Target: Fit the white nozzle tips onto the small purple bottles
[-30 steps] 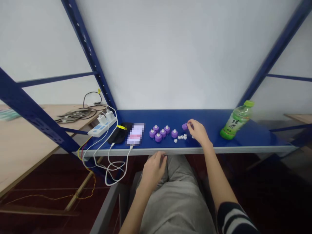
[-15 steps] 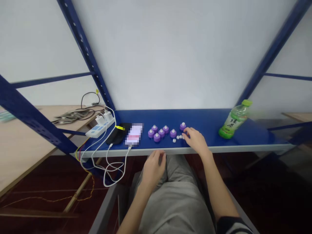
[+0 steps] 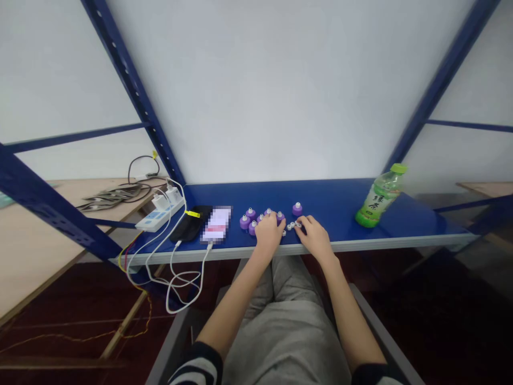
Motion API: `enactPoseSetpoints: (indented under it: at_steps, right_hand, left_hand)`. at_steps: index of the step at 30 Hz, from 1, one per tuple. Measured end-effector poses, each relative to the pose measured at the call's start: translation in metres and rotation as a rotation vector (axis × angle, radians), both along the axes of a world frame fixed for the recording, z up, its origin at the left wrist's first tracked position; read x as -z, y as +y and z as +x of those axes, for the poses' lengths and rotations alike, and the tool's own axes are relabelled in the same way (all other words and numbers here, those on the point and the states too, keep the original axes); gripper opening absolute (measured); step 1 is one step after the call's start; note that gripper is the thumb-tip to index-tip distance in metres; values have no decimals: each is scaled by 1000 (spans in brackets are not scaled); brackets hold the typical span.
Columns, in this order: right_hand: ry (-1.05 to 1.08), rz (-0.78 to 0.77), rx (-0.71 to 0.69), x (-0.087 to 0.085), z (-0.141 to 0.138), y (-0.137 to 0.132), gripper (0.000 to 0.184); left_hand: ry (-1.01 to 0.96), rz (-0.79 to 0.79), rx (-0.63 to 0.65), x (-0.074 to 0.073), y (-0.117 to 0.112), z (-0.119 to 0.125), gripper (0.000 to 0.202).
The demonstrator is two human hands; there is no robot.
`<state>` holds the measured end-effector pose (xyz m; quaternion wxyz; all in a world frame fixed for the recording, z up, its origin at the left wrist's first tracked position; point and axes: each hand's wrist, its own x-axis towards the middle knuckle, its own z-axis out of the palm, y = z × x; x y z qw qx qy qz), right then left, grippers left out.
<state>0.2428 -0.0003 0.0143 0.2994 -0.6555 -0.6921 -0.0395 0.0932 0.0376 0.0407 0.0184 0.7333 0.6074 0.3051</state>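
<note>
Several purple caps (image 3: 245, 222) with white nozzles stand in a loose group on the blue shelf. My left hand (image 3: 267, 233) reaches over the group, thumb and fingers closed about the cap at its right end (image 3: 280, 216); the hand partly hides the caps beneath it. Small white rings (image 3: 289, 227) lie in a short row between my hands. At the right end of that row my right hand (image 3: 316, 235) pinches one small white ring (image 3: 298, 225) near the shelf surface. One more purple cap (image 3: 297, 209) stands apart, behind the white rings.
A green tea bottle (image 3: 379, 198) stands at the right. On the left lie a phone (image 3: 217, 224), a black pouch (image 3: 191, 223) and a power strip (image 3: 160, 214), with white cables (image 3: 198, 286) hanging over the front edge. Blue posts (image 3: 132, 80) frame the shelf.
My left hand has risen from above my lap to the purple caps. My right hand has come down slightly onto the white rings. The whole view has shifted a little.
</note>
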Motion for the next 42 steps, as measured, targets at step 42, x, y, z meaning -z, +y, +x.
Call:
enactPoseSetpoints:
  at_steps: [42]
  right_hand:
    - [865, 335, -103, -2, -48, -80, 24]
  left_hand:
    - [-882, -164, 355, 3, -108, -100, 32]
